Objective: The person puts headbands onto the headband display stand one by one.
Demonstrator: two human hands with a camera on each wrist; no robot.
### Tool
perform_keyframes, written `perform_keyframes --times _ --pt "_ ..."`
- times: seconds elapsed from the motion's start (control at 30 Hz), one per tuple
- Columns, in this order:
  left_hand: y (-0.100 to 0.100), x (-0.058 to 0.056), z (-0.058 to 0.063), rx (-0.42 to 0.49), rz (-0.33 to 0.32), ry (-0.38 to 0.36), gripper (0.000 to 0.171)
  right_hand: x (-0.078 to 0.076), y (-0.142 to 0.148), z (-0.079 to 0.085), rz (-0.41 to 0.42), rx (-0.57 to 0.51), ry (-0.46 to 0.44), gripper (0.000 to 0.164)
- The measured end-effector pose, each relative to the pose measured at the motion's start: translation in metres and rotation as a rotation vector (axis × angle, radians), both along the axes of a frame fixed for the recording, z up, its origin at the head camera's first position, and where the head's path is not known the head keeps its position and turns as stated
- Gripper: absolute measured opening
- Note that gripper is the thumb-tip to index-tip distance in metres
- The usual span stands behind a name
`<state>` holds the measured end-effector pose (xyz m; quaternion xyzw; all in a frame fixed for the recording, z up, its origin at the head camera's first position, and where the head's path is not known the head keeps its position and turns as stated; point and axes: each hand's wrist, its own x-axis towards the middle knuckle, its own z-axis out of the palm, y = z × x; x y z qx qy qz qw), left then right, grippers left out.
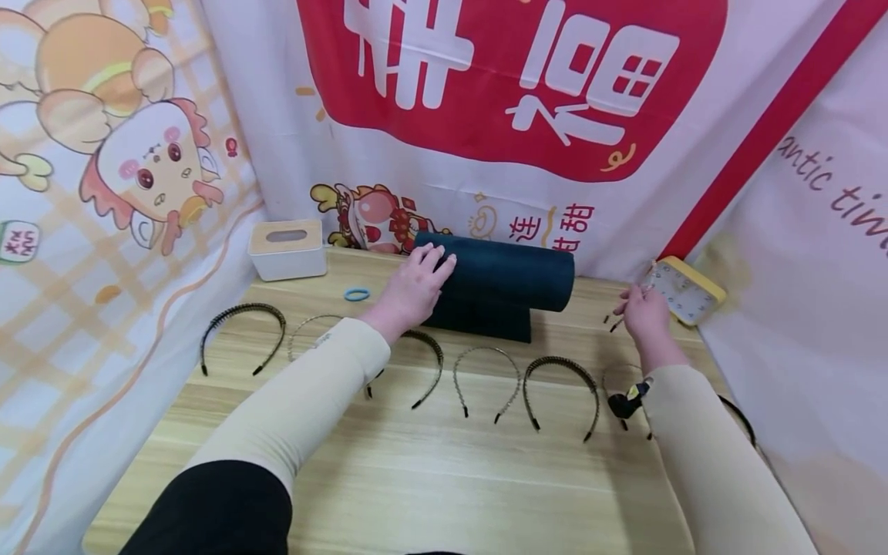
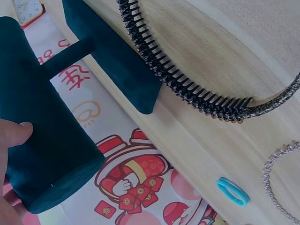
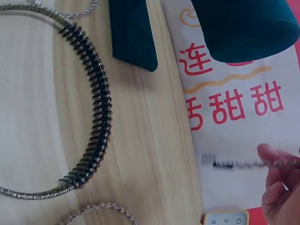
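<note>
A dark green velvet roll on a flat foot, a headband display stand (image 1: 509,271), stands at the back of the table. My left hand (image 1: 415,284) grips the left end of its roll. The left wrist view shows the thumb on the near side and fingertips round the far side. At the back right, my right hand (image 1: 645,312) pinches a thin headband (image 3: 243,164) with black tips. It is held beside the yellow-framed clock (image 1: 687,291), apart from the stand. Part of this headband is hidden by my fingers.
Several headbands lie in a row, including toothed black ones (image 1: 560,360) and a thin beaded one (image 1: 455,371). A blue hair tie (image 1: 357,294) lies left of the stand, near a white tissue box (image 1: 287,264) with a wooden lid. Printed cloth (image 1: 277,154) walls three sides.
</note>
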<state>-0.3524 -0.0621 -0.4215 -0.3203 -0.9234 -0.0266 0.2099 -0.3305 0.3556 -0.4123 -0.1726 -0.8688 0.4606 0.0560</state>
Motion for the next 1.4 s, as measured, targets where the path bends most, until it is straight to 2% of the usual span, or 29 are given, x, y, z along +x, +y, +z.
perform_keyframes --times 0.1,0.23,0.37,0.5,0.53,0.6,0.73,0.8,1.0,1.07,1.17,1.27,1.4 --pt "0.000 -0.001 0.000 -0.039 0.007 0.020 0.068 0.003 -0.001 0.000 0.000 0.031 0.026 0.046" --pt "0.000 0.000 -0.001 -0.092 0.018 0.060 0.076 0.005 -0.005 -0.003 -0.001 -0.086 0.074 0.039" --pt "0.001 0.001 -0.003 -0.080 0.029 0.059 0.075 0.005 -0.007 -0.005 -0.010 -0.164 0.115 0.033" --pt "0.003 0.001 -0.005 -0.053 0.029 0.054 0.073 0.006 -0.006 -0.001 -0.052 -0.177 0.099 0.058" --pt "0.003 0.001 -0.006 -0.057 0.027 0.050 0.073 0.007 -0.006 0.000 -0.062 -0.208 0.095 0.065" --pt "0.004 0.001 -0.006 -0.070 0.020 0.043 0.074 0.007 -0.006 0.004 -0.073 -0.301 0.092 0.068" --pt "0.006 0.002 -0.007 -0.090 0.009 0.034 0.075 0.010 -0.010 0.010 -0.068 -0.519 0.141 0.044" --pt "0.007 0.002 -0.007 -0.082 0.006 0.036 0.075 0.012 -0.013 0.013 -0.051 -0.590 0.159 0.032" --pt "0.008 0.002 -0.007 -0.069 -0.002 0.036 0.073 0.019 -0.016 0.026 0.061 -0.867 0.157 0.023" --pt "0.009 0.002 -0.006 -0.067 -0.003 0.037 0.073 0.021 -0.016 0.030 0.069 -0.930 0.150 0.023" --pt "0.010 0.003 -0.005 -0.062 -0.003 0.034 0.073 0.025 -0.017 0.036 0.043 -0.971 0.132 0.031" --pt "0.012 0.004 -0.005 -0.058 -0.005 0.029 0.074 0.027 -0.016 0.039 0.034 -0.964 0.127 0.038" --pt "0.014 0.004 -0.004 -0.051 -0.008 0.026 0.074 0.026 -0.012 0.037 0.073 -0.944 0.135 0.033"
